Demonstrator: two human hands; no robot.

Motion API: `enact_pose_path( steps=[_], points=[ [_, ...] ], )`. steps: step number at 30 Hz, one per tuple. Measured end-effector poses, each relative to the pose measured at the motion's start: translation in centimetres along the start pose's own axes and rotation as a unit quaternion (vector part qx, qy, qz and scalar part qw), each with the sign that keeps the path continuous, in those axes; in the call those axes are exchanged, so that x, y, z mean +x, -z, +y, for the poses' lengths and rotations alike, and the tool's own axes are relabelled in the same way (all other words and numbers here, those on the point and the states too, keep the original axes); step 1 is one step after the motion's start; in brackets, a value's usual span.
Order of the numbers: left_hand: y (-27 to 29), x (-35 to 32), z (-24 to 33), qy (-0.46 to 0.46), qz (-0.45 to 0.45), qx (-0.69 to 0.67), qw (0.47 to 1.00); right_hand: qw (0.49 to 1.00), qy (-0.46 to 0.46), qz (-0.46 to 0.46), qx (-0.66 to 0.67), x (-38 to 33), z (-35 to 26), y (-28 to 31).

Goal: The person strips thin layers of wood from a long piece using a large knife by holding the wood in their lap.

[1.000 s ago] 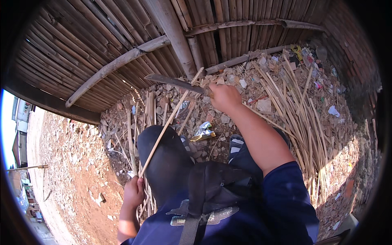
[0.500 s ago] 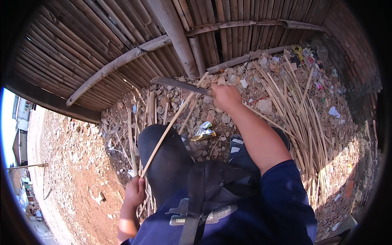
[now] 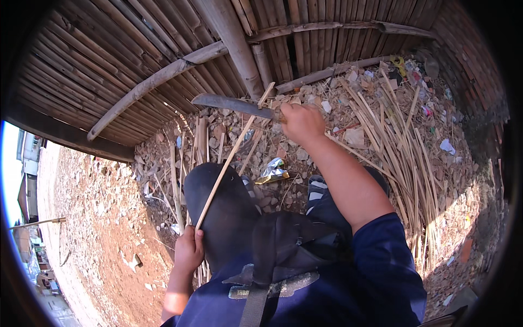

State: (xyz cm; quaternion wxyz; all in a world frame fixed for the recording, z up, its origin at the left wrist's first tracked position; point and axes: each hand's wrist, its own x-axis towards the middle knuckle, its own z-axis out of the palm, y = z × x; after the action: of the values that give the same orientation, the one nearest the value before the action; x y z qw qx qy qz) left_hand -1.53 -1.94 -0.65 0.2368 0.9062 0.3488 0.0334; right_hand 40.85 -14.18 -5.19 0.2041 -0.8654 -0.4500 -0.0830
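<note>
My left hand (image 3: 188, 249) is closed round the lower end of a thin pale bamboo strip (image 3: 224, 168). The strip slants up over my left knee toward the fence. In my right hand (image 3: 304, 124) is the handle of a machete (image 3: 231, 103), whose long dark blade points left. The blade crosses the strip near its upper end, and the strip's tip shows beyond it. Whether the edge bites into the strip cannot be made out.
A large pile of split bamboo strips (image 3: 400, 169) lies on the right. More bamboo pieces (image 3: 175, 174) stand left of my knee. A bamboo fence (image 3: 136, 71) rises ahead, a brick wall (image 3: 468, 60) at far right. A shiny wrapper (image 3: 273, 171) lies among rubble between my feet.
My left hand has moved slightly up and right with the strip, so more of its tip shows past the blade. The machete has shifted a little left and up.
</note>
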Motion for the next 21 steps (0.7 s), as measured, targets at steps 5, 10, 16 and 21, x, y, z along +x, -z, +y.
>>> enact_pose_path(
  steps=[5, 10, 16, 21],
  points=[
    [0.1, 0.5, 0.4, 0.018, -0.022, 0.033, 0.999, 0.905, -0.116, -0.216, 0.347, 0.0, 0.4, -0.7],
    [0.0, 0.8, 0.6, 0.048, -0.047, 0.033, 0.997, 0.971, 0.018, -0.189, 0.142, -0.8, -2.8, 1.0],
    [0.1, 0.2, -1.8, 0.011, -0.028, 0.032, 0.999, 0.989, 0.128, -0.073, 0.031, -1.6, -1.0, -1.2],
    [0.6, 0.2, -0.8, 0.03, -0.052, 0.034, 0.998, 0.99, -0.09, -0.104, -0.017, -0.2, 3.3, -1.3]
  ],
)
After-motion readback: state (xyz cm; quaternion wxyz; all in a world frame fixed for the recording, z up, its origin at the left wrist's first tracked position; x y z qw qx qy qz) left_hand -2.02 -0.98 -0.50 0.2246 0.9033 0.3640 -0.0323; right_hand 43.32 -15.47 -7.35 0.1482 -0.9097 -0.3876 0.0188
